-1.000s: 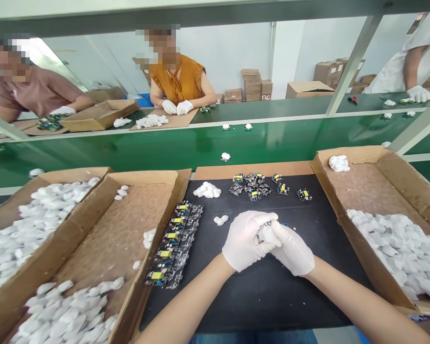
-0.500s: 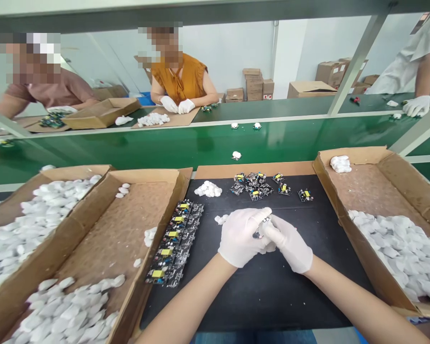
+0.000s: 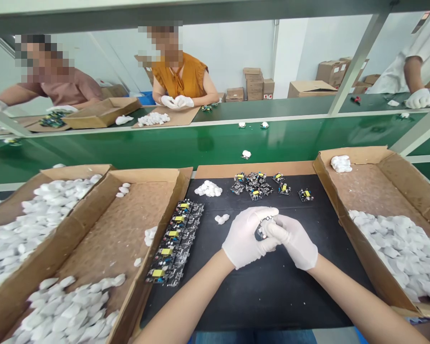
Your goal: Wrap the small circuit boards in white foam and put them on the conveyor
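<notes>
My left hand (image 3: 246, 236), in a white glove, curls around a small circuit board (image 3: 262, 228) held above the black mat (image 3: 272, 296). Gloved too, my right hand (image 3: 294, 241) presses its thumb and fingers against the board and white putty-like material on it. Most of the board is hidden by the fingers. Left of my hands lie a few small white lumps (image 3: 222, 219), and beyond them a larger white pile (image 3: 208, 188). Loose circuit boards with yellow parts (image 3: 256, 192) lie ahead. A joined row of boards (image 3: 172, 234) lies along the mat's left side.
Cardboard trays holding white lumps stand at the left (image 3: 69, 306) and right (image 3: 397, 253). Behind the mat runs a green conveyor belt (image 3: 165, 148) carrying small boards topped with white lumps (image 3: 246, 155). Co-workers in gloves sit or stand across it, beyond metal frame posts (image 3: 361, 62).
Both my hands have shifted slightly right with the board, uncovering more of the small white lumps. The boards on the belt have moved right. The co-worker at far left has stretched an arm out.
</notes>
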A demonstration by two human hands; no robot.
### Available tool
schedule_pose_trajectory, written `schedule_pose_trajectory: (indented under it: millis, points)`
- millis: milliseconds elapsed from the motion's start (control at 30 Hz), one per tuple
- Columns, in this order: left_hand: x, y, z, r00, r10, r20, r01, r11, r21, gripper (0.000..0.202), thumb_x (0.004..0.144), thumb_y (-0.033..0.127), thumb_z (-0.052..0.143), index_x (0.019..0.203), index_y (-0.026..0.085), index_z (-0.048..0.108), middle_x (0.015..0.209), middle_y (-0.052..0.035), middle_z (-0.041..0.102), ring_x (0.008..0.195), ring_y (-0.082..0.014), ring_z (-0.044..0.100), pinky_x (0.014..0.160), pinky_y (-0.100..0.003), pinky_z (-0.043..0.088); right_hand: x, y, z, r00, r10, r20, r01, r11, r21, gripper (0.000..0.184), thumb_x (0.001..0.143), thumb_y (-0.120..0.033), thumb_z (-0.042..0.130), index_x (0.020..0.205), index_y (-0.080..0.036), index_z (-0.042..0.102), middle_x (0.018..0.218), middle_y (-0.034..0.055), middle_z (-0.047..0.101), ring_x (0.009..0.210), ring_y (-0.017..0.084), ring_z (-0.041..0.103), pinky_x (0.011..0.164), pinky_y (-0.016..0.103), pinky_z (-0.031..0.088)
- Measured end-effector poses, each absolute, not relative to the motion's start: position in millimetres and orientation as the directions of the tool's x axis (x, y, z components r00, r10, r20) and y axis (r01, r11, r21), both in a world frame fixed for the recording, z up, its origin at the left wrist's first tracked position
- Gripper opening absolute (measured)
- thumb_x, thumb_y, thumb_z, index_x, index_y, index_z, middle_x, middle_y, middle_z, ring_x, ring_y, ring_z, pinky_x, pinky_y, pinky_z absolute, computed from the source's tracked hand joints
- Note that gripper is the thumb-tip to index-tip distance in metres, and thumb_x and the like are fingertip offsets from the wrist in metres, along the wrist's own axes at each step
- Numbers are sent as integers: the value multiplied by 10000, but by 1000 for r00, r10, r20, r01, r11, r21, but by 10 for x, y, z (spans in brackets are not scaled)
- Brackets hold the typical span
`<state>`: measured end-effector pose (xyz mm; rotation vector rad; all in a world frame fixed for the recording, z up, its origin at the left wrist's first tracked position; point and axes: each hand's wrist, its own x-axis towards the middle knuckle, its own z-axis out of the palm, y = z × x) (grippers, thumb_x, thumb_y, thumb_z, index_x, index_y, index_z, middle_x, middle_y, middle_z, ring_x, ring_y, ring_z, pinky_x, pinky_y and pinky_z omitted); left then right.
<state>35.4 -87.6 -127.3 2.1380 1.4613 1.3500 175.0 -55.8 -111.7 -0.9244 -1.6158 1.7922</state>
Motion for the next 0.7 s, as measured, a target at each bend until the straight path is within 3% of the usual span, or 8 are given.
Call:
schedule_pose_trajectory:
  millis: [133, 233, 467, 700]
  points:
    - [329, -881, -1251, 94, 788, 608, 595, -534, 600, 324, 727, 279, 668, 1038, 221, 601, 987, -49, 688, 918, -197, 635, 812, -354, 513, 1787, -561, -1156, -636, 769, -74, -27, -117, -993, 484, 800, -618, 468, 658, -159, 521, 551, 15, 558, 500, 131, 532, 500, 261, 410]
    - [311, -878, -1235, 123, 754, 645, 597, -576, 559, 310, 735, 270, 663, 1036, 224, 606, 968, -37, 703, 871, -185, 648, 773, -332, 513, 1786, -563, -1163, -636, 767, -85, -21, -126, -992, 485, 748, -636, 536, 660, -160, 515, 591, 23, 585, 513, 136, 554, 509, 264, 432]
    - [304, -867, -1214, 66, 864, 499, 737, -379, 560, 420, 674, 340, 703, 1074, 241, 621, 958, -27, 715, 828, -213, 663, 756, -359, 523, 1762, -558, -1157, -650, 753, -100, -7, -138, -990, 508, 773, -649, 480, 748, -146, 543, 577, 26, 586, 500, 136, 559, 490, 255, 428]
    - [295, -856, -1226, 75, 824, 561, 730, -429, 532, 385, 689, 303, 662, 1061, 215, 617, 1006, -46, 698, 902, -223, 651, 815, -372, 522, 1741, -559, -1110, -628, 766, -136, 74, -114, -991, 464, 711, -622, 576, 743, -161, 536, 627, 8, 603, 529, 135, 587, 506, 253, 466]
